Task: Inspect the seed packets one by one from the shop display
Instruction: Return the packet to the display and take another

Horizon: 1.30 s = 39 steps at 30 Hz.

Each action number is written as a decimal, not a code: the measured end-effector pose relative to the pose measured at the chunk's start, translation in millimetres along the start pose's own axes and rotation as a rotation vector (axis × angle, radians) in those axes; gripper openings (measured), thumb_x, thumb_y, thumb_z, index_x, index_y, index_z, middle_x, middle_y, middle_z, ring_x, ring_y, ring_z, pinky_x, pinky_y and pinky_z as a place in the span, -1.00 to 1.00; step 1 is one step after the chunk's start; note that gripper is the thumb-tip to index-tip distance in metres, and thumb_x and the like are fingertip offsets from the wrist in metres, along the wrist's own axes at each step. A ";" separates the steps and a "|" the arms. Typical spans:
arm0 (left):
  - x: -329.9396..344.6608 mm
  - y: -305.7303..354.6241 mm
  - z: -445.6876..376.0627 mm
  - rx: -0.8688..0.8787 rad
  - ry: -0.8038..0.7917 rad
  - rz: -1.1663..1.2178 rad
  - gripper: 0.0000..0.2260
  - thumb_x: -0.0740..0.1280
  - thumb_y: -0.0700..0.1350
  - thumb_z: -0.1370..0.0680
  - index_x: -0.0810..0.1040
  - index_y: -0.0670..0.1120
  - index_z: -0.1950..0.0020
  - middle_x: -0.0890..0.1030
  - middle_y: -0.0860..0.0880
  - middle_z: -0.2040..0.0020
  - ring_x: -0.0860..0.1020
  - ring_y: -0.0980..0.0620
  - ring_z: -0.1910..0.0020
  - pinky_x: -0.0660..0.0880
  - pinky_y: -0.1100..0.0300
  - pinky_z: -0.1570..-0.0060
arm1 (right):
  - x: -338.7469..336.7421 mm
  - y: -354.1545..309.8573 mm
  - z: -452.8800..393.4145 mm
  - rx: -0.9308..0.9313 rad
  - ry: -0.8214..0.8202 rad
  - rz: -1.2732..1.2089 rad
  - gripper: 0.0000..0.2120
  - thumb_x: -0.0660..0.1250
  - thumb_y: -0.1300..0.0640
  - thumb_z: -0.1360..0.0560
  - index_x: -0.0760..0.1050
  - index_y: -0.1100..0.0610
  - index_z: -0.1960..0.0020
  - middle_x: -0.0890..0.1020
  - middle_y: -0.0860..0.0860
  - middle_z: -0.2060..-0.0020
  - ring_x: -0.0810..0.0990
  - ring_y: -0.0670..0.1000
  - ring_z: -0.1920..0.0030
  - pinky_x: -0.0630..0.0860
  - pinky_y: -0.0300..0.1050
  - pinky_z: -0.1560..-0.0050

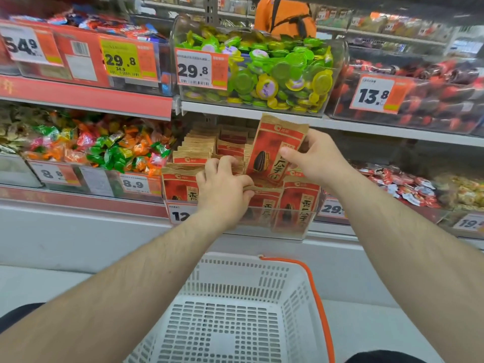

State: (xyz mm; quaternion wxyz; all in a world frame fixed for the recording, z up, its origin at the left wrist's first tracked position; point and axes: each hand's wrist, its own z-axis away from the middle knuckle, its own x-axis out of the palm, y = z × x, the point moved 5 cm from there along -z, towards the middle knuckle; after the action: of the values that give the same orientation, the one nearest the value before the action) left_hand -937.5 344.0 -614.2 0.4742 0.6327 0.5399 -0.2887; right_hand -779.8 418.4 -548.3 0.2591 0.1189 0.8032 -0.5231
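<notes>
Red and tan seed packets (193, 153) stand in rows inside a clear display bin (296, 231) on the lower shelf. My right hand (317, 158) holds one seed packet (275, 148) upright above the bin, thumb across its front, fingers behind. The packet shows a dark sunflower seed and tilts slightly right. My left hand (225, 187) reaches into the bin with curled fingers and pinches the top edge of a front-row packet (264, 203).
A white shopping basket (290, 284) with an orange handle sits below my arms. Bins of wrapped sweets (104, 148) lie left, green jelly cups (275, 69) above, red snacks (408, 187) right. A person in orange (282, 17) stands behind the shelving.
</notes>
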 end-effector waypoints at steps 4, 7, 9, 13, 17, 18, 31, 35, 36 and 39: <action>3.0 -2.8 1.3 -0.011 0.015 0.031 -0.81 0.32 0.13 -0.59 0.65 0.17 -0.14 0.28 0.02 -0.45 0.11 -0.12 -0.42 0.09 -0.11 -0.37 | 14.4 14.1 -11.6 0.098 -0.112 0.113 -0.91 0.49 0.10 -0.46 0.65 -0.06 0.07 0.71 -0.10 0.11 0.68 -0.03 0.05 0.62 0.08 -0.06; 5.0 -4.0 1.4 -0.012 0.026 0.028 -0.82 0.32 0.13 -0.59 0.66 0.17 -0.13 0.28 0.02 -0.45 0.09 -0.11 -0.43 0.08 -0.11 -0.37 | 20.6 16.5 -17.4 0.119 -0.173 0.235 -0.85 0.53 0.08 -0.42 0.67 -0.04 0.02 0.71 -0.08 0.13 0.68 -0.03 0.09 0.63 0.07 -0.05; 5.5 -4.1 1.2 -0.012 0.031 0.025 -0.82 0.32 0.13 -0.59 0.66 0.17 -0.12 0.28 0.03 -0.45 0.08 -0.11 -0.44 0.07 -0.12 -0.37 | 23.5 15.5 -20.1 0.115 -0.204 0.333 -0.82 0.55 0.09 -0.39 0.65 -0.03 0.03 0.68 -0.07 0.11 0.66 -0.02 0.08 0.62 0.01 -0.05; 7.9 -4.5 1.7 -0.006 0.045 0.032 -0.82 0.33 0.12 -0.58 0.67 0.16 -0.11 0.30 0.04 -0.45 0.08 -0.10 -0.44 0.06 -0.12 -0.37 | 26.2 10.2 -22.2 0.046 -0.164 0.405 -0.83 0.55 0.10 -0.38 0.61 -0.05 0.09 0.64 -0.09 0.12 0.60 -0.06 0.08 0.55 -0.12 0.05; 9.7 -5.4 3.0 0.001 0.074 0.039 -0.83 0.35 0.11 -0.57 0.68 0.15 -0.09 0.32 0.03 -0.45 0.10 -0.10 -0.44 0.06 -0.12 -0.35 | 37.6 5.3 -22.1 -0.019 -0.142 0.590 -0.83 0.51 0.05 -0.42 0.58 -0.08 0.30 0.65 -0.09 0.16 0.59 -0.01 0.07 0.55 -0.06 -0.05; 10.0 -5.4 3.4 0.002 0.080 0.039 -0.83 0.35 0.10 -0.57 0.68 0.14 -0.09 0.32 0.03 -0.44 0.10 -0.10 -0.45 0.07 -0.12 -0.35 | 41.7 7.0 -21.3 -0.007 -0.162 0.620 -0.84 0.51 0.03 -0.42 0.59 -0.07 0.31 0.65 -0.09 0.17 0.59 0.00 0.06 0.57 0.02 -0.10; 10.9 -5.1 6.0 -0.009 0.124 0.041 -0.84 0.36 0.04 -0.55 0.68 0.10 -0.09 0.34 -0.04 -0.43 0.13 -0.16 -0.44 0.09 -0.16 -0.33 | 46.0 -5.4 5.3 -0.058 -0.279 0.709 -0.74 0.19 0.04 -0.53 0.67 -0.11 0.08 0.60 -0.17 0.07 0.41 -0.01 -0.14 0.09 0.11 -0.38; 10.5 -2.9 9.4 -0.033 0.129 0.033 -0.83 0.37 0.04 -0.55 0.67 0.12 -0.10 0.34 -0.03 -0.43 0.14 -0.15 -0.43 0.10 -0.13 -0.31 | 48.8 -3.8 -3.4 0.046 -0.340 0.716 -0.61 0.11 -0.09 -0.39 0.63 -0.18 -0.07 0.58 -0.10 -0.19 0.36 0.05 -0.32 0.07 0.14 -0.34; 10.4 -2.7 9.8 -0.032 0.129 0.034 -0.83 0.37 0.05 -0.55 0.67 0.13 -0.11 0.33 -0.02 -0.43 0.14 -0.15 -0.43 0.10 -0.13 -0.32 | 50.9 -2.0 -3.7 0.074 -0.391 0.743 -0.56 0.10 -0.11 -0.33 0.62 -0.19 -0.09 0.56 -0.08 -0.23 0.32 0.07 -0.36 0.05 0.17 -0.36; 9.4 -3.8 8.6 -0.038 0.111 0.027 -0.83 0.35 0.06 -0.57 0.66 0.15 -0.12 0.30 0.00 -0.45 0.10 -0.12 -0.44 0.08 -0.12 -0.34 | 56.6 3.3 0.5 0.114 -0.517 0.816 -0.55 0.18 -0.09 -0.28 0.62 -0.19 -0.12 0.44 -0.04 -0.38 0.10 0.10 -0.51 -0.15 0.27 -0.47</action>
State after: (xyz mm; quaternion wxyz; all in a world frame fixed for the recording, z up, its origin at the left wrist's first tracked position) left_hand -937.6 339.9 -626.8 0.4592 0.6460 0.5622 -0.2363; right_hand -825.5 414.8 -581.6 0.6271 0.3043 0.5705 -0.4344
